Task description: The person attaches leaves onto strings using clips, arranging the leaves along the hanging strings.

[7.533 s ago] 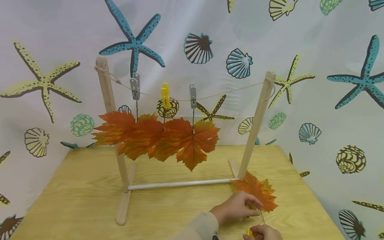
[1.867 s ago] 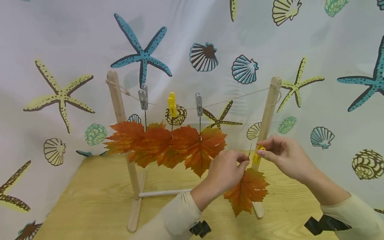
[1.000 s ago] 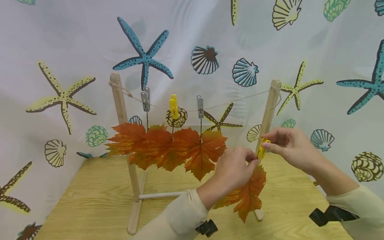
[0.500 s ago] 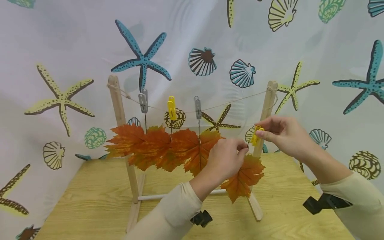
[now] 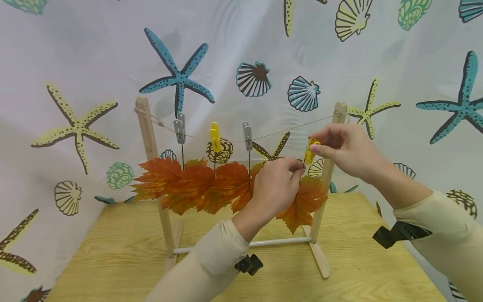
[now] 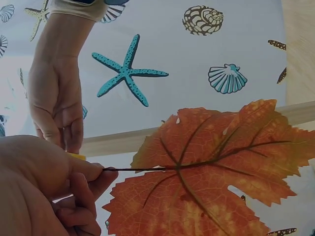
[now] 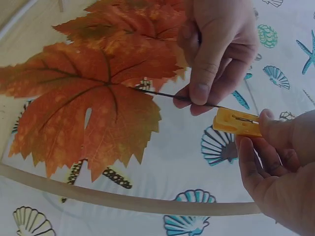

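My left hand (image 5: 277,180) pinches the dark stem (image 7: 162,94) of an orange artificial maple leaf (image 5: 303,201), which hangs below the fingers. Just above and to the right, my right hand (image 5: 351,151) pinches a yellow clothespin (image 5: 311,152) between thumb and fingers. In the right wrist view the clothespin's nose is at the stem's tip; whether it grips the stem I cannot tell. Both hands are below the string (image 5: 294,126). Left of them, a grey clothespin (image 5: 180,130), a yellow one and another grey one (image 5: 247,136) hold similar leaves (image 5: 196,184) by their stems.
The string runs between the wooden left post (image 5: 148,134) and right post (image 5: 318,209) of a stand. A white bar (image 5: 281,242) joins the posts low down. The stand is on a wooden table (image 5: 113,251), before a sea-patterned curtain (image 5: 264,33).
The leaf has been lifted from the table beside the right post. Over the last second, both hands rose and moved left with the leaf and clothespin, toward the string.
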A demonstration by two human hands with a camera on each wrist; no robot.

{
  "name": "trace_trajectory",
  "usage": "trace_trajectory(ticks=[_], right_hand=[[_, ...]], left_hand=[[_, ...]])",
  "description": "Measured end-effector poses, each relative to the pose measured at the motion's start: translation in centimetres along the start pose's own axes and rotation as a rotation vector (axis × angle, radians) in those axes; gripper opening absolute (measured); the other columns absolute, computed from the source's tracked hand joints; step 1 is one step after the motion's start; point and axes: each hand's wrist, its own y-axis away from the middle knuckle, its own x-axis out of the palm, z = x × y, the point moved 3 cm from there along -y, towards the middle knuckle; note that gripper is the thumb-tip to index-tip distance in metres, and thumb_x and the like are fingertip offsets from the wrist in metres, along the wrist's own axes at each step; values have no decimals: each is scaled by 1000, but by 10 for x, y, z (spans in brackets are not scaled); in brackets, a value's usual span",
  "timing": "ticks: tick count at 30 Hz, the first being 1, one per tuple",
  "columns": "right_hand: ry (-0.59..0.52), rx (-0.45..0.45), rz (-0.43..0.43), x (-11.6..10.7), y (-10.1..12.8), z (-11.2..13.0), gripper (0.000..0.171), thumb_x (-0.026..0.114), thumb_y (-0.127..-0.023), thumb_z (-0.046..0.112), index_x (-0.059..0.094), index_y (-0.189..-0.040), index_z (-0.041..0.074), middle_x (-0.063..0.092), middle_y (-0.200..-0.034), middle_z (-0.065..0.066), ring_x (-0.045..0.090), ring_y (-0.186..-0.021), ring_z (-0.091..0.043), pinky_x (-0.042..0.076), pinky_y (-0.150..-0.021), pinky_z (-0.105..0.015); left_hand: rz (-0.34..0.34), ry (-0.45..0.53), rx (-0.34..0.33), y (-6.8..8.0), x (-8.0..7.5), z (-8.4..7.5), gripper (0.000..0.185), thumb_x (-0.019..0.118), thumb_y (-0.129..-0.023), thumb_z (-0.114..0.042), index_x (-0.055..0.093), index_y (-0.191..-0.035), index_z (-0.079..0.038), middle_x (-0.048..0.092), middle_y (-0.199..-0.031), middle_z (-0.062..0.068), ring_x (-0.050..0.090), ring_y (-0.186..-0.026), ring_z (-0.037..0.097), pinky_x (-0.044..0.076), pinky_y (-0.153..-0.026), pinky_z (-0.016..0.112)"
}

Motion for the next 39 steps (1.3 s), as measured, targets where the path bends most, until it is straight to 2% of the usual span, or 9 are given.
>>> trace_trajectory(ticks=[4,9,18,27,39], right_hand=[[23,-43,-26,-7,-7,13,20,69,-83,26,67,-101,16,68,-89,0,64,-79,-13,49,-70,-26],[43,-92,-30,-11,-14,28,20,69,-83,24,67,-100,13,68,-88,-1,64,-78,-13,48,-68,-24],[46,-129,-49,-16,-26,49,20,67,-85,25,66,-101,14,68,-90,0,64,-83,-11,49,-74,-25],[-6,-92,-78,-22,-42,61,21,67,-84,25,66,-100,11,67,-93,-3,63,-84,-14,47,-74,-28],[-6,-34,23,-13,-52,51,19,67,-85,17,67,-101,8,67,-94,-6,62,-87,-18,47,-78,-30]], left_hand=[[-54,34,-7,-6,-5,2,14,60,-90,-28,71,-97,-25,68,-94,-13,59,-72,6,42,-51,24],[-72,71,-25,-12,-8,6,13,60,-91,-26,71,-97,-25,69,-94,-11,51,-58,8,38,-44,26],[-117,39,-3,-21,-16,7,14,60,-90,-26,71,-98,-22,69,-92,-11,60,-75,8,44,-56,25],[-81,25,-46,-28,-21,5,16,60,-91,-27,71,-100,-21,68,-95,-10,61,-83,9,45,-60,26],[-92,99,-63,-36,-24,9,15,59,-91,-26,71,-98,-19,67,-92,-9,59,-80,8,47,-65,27]])
